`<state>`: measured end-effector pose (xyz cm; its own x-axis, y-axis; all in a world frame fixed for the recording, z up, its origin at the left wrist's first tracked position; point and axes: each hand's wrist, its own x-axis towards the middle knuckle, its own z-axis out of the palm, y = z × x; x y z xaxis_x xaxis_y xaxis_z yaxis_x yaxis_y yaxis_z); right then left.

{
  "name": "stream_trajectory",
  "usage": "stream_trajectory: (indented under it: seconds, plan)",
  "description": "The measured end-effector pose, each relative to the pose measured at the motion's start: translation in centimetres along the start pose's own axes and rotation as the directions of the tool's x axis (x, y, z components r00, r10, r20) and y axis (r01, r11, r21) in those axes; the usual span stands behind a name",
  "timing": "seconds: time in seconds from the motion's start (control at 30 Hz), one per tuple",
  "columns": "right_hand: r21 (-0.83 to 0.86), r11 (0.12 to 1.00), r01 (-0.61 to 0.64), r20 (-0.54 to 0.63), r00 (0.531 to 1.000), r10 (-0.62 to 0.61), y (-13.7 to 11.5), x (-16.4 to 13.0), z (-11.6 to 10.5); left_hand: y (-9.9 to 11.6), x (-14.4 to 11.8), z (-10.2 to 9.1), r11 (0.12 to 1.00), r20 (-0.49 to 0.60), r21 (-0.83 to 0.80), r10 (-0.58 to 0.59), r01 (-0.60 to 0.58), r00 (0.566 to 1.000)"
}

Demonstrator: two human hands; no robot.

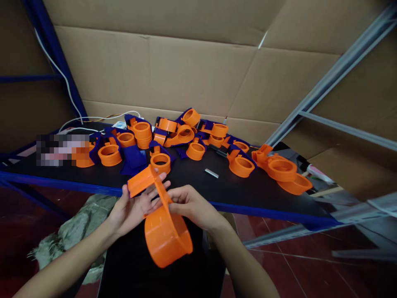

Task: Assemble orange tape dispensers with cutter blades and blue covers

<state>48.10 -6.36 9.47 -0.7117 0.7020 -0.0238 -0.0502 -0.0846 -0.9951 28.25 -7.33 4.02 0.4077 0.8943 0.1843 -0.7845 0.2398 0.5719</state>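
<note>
An orange plastic tape dispenser (163,242), with a wide ring and a flat angled head, is held up in front of the table's near edge. My left hand (136,209) supports it by the head, thumb at the outer end and fingers behind it. My right hand (192,205) pinches the neck where it meets the ring, thumb and forefinger closed. Part of the left fingers is hidden behind the orange plastic. Just beyond the hands, another orange dispenser (160,162) with a dark blue part lies on the black tabletop (192,178).
Several more orange and blue dispensers (142,133) are heaped along the back. Stacked orange frames (282,167) lie at the right. A small silver metal strip (211,173) and a blue piece (134,159) lie mid-table. White cables (66,82) run at the left; a cardboard wall (186,78) stands behind.
</note>
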Motion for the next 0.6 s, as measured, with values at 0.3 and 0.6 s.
stream_trajectory:
  seconds: [0.3, 0.6]
  plan:
    - [-0.543, 0.831, 0.121, 0.181, 0.983, -0.025, 0.3, 0.6, -0.1, 0.2, 0.1, -2.2, 0.996, -0.002, -0.077, -0.054, 0.054, 0.999]
    - [-0.591, 0.802, 0.084, -0.187, 0.953, -0.238, -0.7, 0.4, -4.0, -0.7, 0.2, -1.7, 0.998, -0.228, 0.054, 0.023, -0.011, 0.973]
